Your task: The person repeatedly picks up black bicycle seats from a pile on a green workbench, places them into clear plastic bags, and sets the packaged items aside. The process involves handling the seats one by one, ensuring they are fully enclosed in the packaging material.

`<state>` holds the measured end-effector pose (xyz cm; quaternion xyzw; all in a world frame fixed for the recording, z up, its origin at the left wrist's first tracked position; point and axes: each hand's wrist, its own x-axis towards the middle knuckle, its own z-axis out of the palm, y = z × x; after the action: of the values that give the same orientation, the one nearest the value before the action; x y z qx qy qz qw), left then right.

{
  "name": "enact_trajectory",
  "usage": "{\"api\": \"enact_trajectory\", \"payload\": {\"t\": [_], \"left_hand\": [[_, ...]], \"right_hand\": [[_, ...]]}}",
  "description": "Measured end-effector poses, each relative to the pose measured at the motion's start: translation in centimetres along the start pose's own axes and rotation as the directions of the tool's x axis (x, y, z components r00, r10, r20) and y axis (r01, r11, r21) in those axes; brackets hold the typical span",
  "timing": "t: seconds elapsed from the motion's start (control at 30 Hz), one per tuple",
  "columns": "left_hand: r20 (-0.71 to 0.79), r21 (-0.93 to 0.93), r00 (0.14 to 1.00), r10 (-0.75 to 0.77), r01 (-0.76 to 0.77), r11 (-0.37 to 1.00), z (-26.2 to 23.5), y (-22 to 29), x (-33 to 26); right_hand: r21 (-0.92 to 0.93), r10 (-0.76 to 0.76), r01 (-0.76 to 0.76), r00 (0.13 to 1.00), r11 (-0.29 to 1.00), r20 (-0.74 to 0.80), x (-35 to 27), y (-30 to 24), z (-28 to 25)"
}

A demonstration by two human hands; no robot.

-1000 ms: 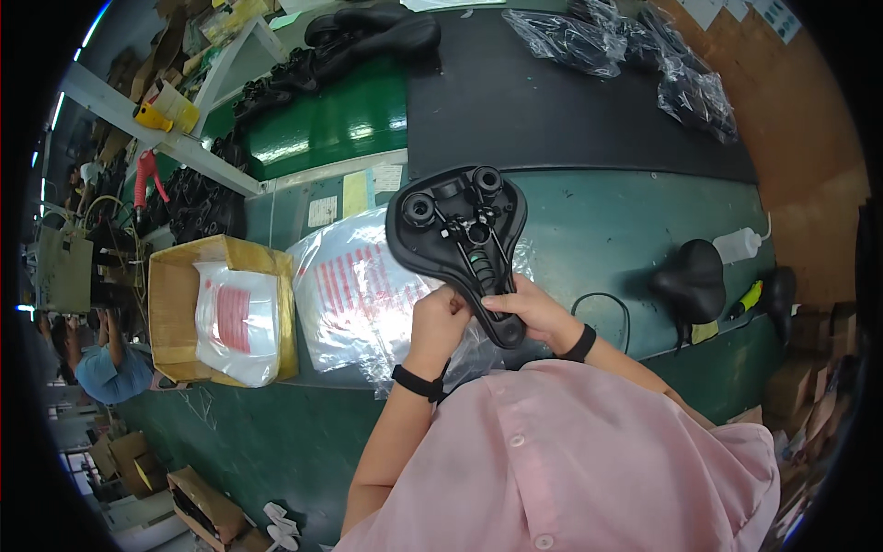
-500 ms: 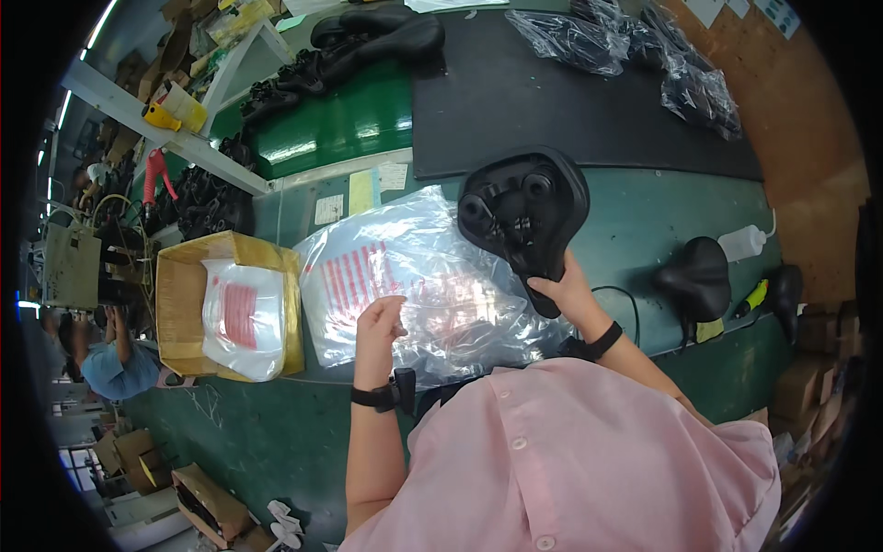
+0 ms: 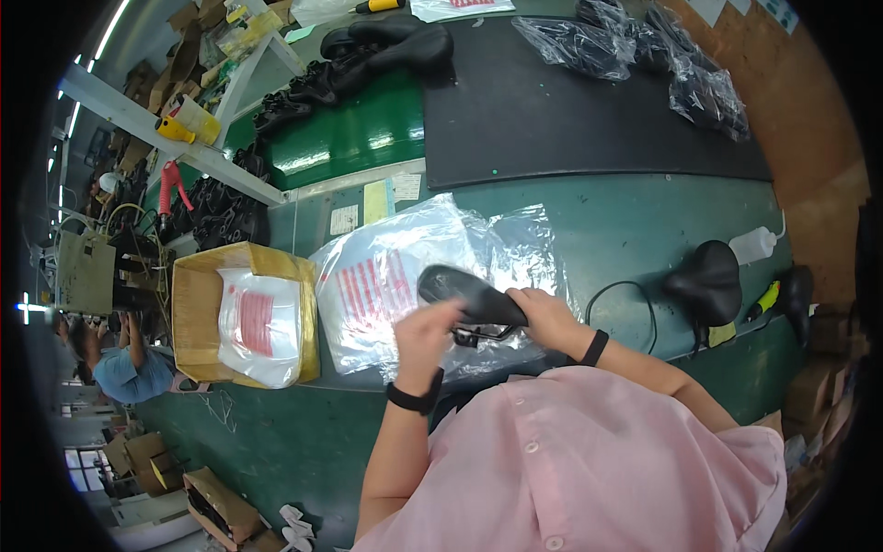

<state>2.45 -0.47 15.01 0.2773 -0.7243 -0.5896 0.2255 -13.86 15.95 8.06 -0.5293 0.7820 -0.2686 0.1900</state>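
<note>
Saddle point(image 3: 492, 305), black and tilted so that its metal rails show below, is held in the air over the near side of the table point(image 3: 607, 216), above clear plastic bags. The right hand point(image 3: 549, 317) keeps its grip closed around the narrow nose at the right end. The left hand point(image 3: 425, 336), blurred, is at the wide end with fingers bent; whether its grip has hold of the saddle or only lies against it, one cannot tell. Each wrist wears a black band.

Beneath and to the left lies a stack of clear bags point(image 3: 368, 287) with red printing, and a thin clear wrapper point(image 3: 529, 241) spreads just behind the saddle. Left of the stack stands an open cardboard box point(image 3: 308, 322) holding similar printed bags point(image 3: 253, 322). To the right, a dark cable point(image 3: 653, 322) curves over the tabletop; farther right sit a wide black seat point(image 3: 706, 281), a white bottle point(image 3: 752, 246) and a yellow-green tool point(image 3: 765, 299). Behind, a dark mat point(image 3: 589, 129) bears plastic-wrapped black items point(image 3: 589, 48) at its far right.
</note>
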Motion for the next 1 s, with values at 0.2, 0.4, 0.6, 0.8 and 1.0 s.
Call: {"api": "enact_trajectory", "payload": {"t": [0.2,0.4,0.6,0.8,1.0], "left_hand": [[0.227,0.329,0.842,0.490,-0.540,0.775,0.1,0.9,-0.3],[0.682,0.006,0.483,0.549,-0.755,0.656,7.5,5.6,-2.2],[0.649,0.114,0.618,0.443,-0.655,0.747,6.9,7.0,2.4],[0.483,0.199,0.870,-0.104,0.007,0.980,5.3,1.7,-0.2],[0.418,0.287,0.805,-0.421,0.323,0.902,-0.1,-4.2,-3.1]], "right_hand": [[0.608,0.264,-0.386,0.922,0.694,0.283,1.4,0.3,-1.2],[0.834,0.432,-0.359,0.887,0.419,0.165,3.1,-1.3,0.0],[0.902,0.434,-0.190,0.901,0.387,0.004,7.3,1.6,-5.6],[0.872,0.752,0.240,0.442,0.426,-0.489,14.0,15.2,-15.1],[0.990,0.449,-0.122,0.883,-0.068,0.140,-5.0,10.8,-8.3]]}}
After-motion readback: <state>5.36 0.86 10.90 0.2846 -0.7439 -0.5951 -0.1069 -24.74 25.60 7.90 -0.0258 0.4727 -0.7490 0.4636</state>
